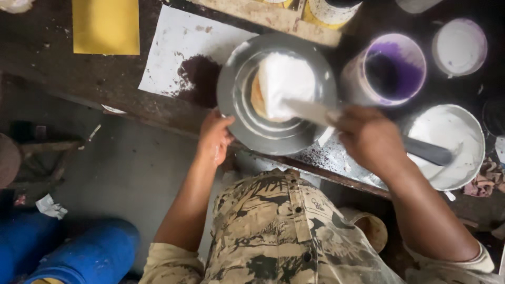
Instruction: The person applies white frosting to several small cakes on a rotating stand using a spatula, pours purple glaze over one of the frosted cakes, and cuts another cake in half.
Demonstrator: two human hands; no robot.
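Your left hand (214,138) pinches the near rim of the metal dish (277,93) overhanging the bench edge (158,113), and your right hand (368,138), fingers clamped around the spatula (315,111), pushes into the white paste (284,84), so a hard scrape could tip it floorward.

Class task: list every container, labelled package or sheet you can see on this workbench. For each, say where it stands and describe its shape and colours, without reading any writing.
Labelled tin: top edge, round, yellow and white label.
Purple paint pot: right of the metal pan, round, purple inside.
White paint bucket: far right, round, white paint.
Lidded tub: top right, round, whitish.
Yellow sheet: top left, rectangular.
White paper: left of the pan, dark stain.
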